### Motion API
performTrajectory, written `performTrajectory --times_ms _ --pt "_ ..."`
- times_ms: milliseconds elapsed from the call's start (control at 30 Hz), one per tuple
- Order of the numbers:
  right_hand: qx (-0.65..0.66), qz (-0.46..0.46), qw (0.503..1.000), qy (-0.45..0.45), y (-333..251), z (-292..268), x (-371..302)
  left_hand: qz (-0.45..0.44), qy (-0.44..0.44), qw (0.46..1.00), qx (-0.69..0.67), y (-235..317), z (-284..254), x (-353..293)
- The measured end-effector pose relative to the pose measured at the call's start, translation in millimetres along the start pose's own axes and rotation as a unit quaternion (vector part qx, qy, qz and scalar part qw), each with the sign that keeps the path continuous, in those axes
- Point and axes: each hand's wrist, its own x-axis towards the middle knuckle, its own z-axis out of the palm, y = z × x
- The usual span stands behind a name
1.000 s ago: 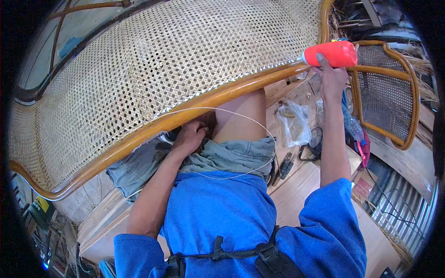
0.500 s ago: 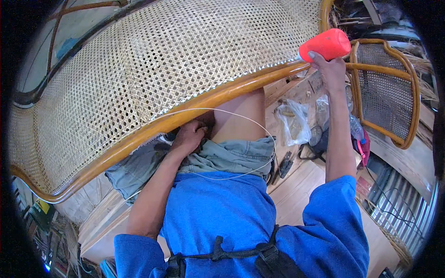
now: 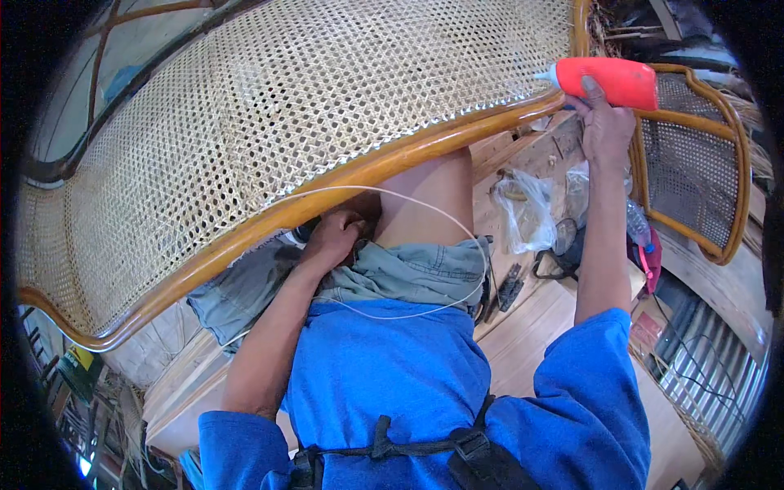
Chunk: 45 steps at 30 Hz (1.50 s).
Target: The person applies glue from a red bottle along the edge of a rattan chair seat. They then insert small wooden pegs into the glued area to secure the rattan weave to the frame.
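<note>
A large curved panel of woven cane webbing in a varnished rattan frame lies across my legs. My right hand grips a red squeeze bottle at the panel's right end, thumb across its side. The bottle lies nearly level, and its white nozzle points left over the webbing near the frame. White dabs line the webbing's near edge. My left hand rests by my thigh, just below the frame, fingers curled; whatever they hold is hidden. A thin pale cane strand loops from the frame over my lap.
A smaller cane-webbed frame stands at the right. Beside my leg lie a clear plastic bag, a dark brush-like thing and a plastic bottle on wooden boards. Corrugated metal sheet lies at the lower right.
My right hand has moved right with the red bottle. The bottle has tipped from slanting down-left to nearly level, its nozzle now farther from the frame. The left hand has hardly moved.
</note>
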Motion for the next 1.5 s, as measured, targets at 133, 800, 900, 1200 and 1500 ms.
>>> performTrajectory --times_ms 133,800,900,1200,1500 --pt "-0.039 0.029 0.999 -0.020 -1 -9 0 -0.037 -0.014 0.999 0.007 0 4 3" --pt "-0.155 0.043 0.983 -0.090 -2 0 0 -0.034 -0.021 0.999 -0.015 1 2 2" --pt "-0.214 0.022 0.971 -0.110 -6 7 3 -0.040 -0.024 0.999 -0.026 5 0 2" --pt "-0.305 -0.060 0.946 -0.094 -4 12 -4 0.034 0.002 0.999 -0.005 -3 7 8" --pt "-0.048 0.021 0.998 0.021 4 -15 4 -0.056 -0.052 0.997 0.030 12 1 4"
